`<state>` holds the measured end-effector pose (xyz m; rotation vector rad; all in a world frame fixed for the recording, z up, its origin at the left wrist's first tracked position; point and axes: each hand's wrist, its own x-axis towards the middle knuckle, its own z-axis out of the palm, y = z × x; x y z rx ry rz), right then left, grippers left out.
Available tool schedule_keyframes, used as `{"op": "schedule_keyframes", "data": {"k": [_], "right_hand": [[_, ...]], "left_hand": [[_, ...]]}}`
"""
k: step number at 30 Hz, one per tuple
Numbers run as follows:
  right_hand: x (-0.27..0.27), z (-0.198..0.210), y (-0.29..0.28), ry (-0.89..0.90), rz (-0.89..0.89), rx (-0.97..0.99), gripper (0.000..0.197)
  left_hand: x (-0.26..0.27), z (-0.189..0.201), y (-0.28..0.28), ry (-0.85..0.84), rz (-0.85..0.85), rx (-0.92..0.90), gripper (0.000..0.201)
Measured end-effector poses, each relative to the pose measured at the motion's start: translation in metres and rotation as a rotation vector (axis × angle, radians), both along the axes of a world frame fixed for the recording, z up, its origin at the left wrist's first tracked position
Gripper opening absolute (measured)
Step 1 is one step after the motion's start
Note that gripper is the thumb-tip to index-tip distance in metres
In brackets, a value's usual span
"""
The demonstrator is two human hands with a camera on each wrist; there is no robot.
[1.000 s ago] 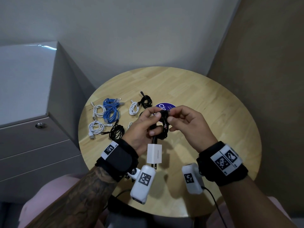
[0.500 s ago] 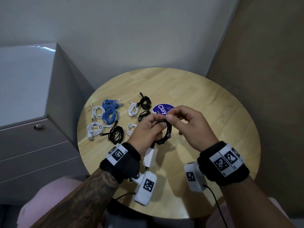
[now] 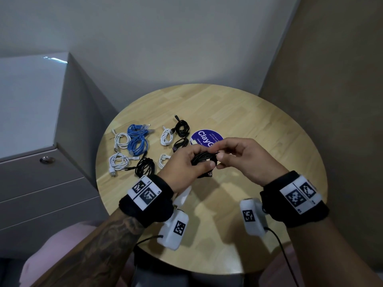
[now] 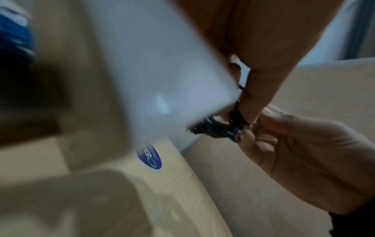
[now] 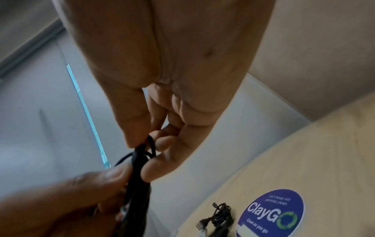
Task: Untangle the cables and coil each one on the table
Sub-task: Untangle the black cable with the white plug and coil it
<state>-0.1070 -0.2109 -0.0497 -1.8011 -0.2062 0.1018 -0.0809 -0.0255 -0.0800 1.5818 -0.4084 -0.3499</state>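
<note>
Above the bench point(image 3: 238, 121), a soft, light black cable point(image 3: 204, 160) is gripped as a bundle by the left hand point(image 3: 182, 168) and pinched by the right hand point(image 3: 246, 160), and is probably best held across all its springy loops.

The person wears a black band point(image 3: 145, 204) on the left wrist and another black band point(image 3: 294, 201) on the right. Each band carries a white plate printed with two square black-and-white codes. Under each wrist hangs a white camera block, the left block point(image 3: 175, 230) and the right block point(image 3: 251, 217), each with one square code on its face. A thin black wire point(image 3: 284, 257) runs from the right block toward the body. The left forearm point(image 3: 99, 251) bears dark tattoos. Pink cloth point(image 3: 51, 251) covers the lap.
</note>
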Motion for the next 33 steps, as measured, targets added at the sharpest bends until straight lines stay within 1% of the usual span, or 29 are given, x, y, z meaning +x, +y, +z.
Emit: {"op": "schedule_keyframes", "data": {"k": [3, 5, 6, 7, 9, 12, 14, 16, 18, 20, 21, 23, 26, 28, 29, 30, 31, 33], "right_hand": [[0.000, -0.003, 0.008, -0.226, -0.107, -0.231, 0.020], [0.001, -0.007, 0.014, -0.346, -0.147, -0.290, 0.019], [0.002, -0.009, 0.014, -0.370, -0.160, -0.292, 0.018], [0.003, -0.010, 0.013, -0.356, -0.168, -0.280, 0.018], [0.004, -0.010, 0.008, -0.242, -0.143, -0.222, 0.020], [0.002, -0.012, 0.004, -0.105, -0.076, -0.184, 0.021], [0.002, -0.014, 0.003, -0.102, -0.072, -0.230, 0.018], [0.003, -0.015, 0.002, -0.136, -0.076, -0.258, 0.017], [0.005, -0.016, 0.000, -0.176, -0.089, -0.266, 0.019], [0.005, -0.018, 0.001, -0.212, -0.116, -0.273, 0.021], [0.004, -0.019, 0.003, -0.246, -0.141, -0.278, 0.021], [0.004, -0.022, 0.011, -0.381, -0.223, -0.299, 0.020], [0.005, -0.030, 0.023, -0.600, -0.378, -0.326, 0.020], [0.004, -0.035, 0.030, -0.689, -0.431, -0.295, 0.019], [0.001, -0.036, 0.034, -0.701, -0.438, -0.267, 0.018], [-0.002, -0.037, 0.039, -0.663, -0.451, -0.206, 0.018], [-0.005, -0.037, 0.044, -0.566, -0.481, -0.095, 0.017], [-0.005, -0.033, 0.050, -0.261, -0.547, 0.230, 0.017]], "left_hand": [[0.002, -0.004, -0.003, -0.028, 0.044, 0.023, 0.013], [0.006, -0.005, -0.004, -0.075, 0.078, 0.060, 0.012], [0.008, -0.006, -0.003, -0.115, 0.090, 0.091, 0.012], [0.010, -0.007, -0.002, -0.154, 0.098, 0.125, 0.012], [0.013, -0.010, 0.002, -0.198, 0.110, 0.189, 0.012], [0.013, -0.012, 0.007, -0.245, 0.072, 0.266, 0.014], [0.014, -0.012, 0.008, -0.240, 0.034, 0.265, 0.018], [0.015, -0.010, 0.009, -0.222, 0.004, 0.250, 0.024], [0.015, -0.008, 0.010, -0.247, -0.031, 0.268, 0.030], [0.015, -0.009, 0.009, -0.273, -0.043, 0.266, 0.031], [0.016, -0.009, 0.008, -0.283, -0.029, 0.255, 0.031], [0.015, -0.008, 0.004, -0.280, 0.043, 0.204, 0.029], [0.014, -0.006, -0.004, -0.181, 0.189, 0.078, 0.022], [0.013, -0.006, -0.007, -0.140, 0.236, 0.052, 0.014], [0.013, -0.006, -0.007, -0.130, 0.246, 0.045, 0.011], [0.014, -0.006, -0.005, -0.114, 0.252, 0.033, 0.009], [0.015, -0.005, -0.003, -0.095, 0.253, 0.017, 0.009], [0.019, -0.004, 0.003, -0.087, 0.210, 0.004, 0.013]]}}
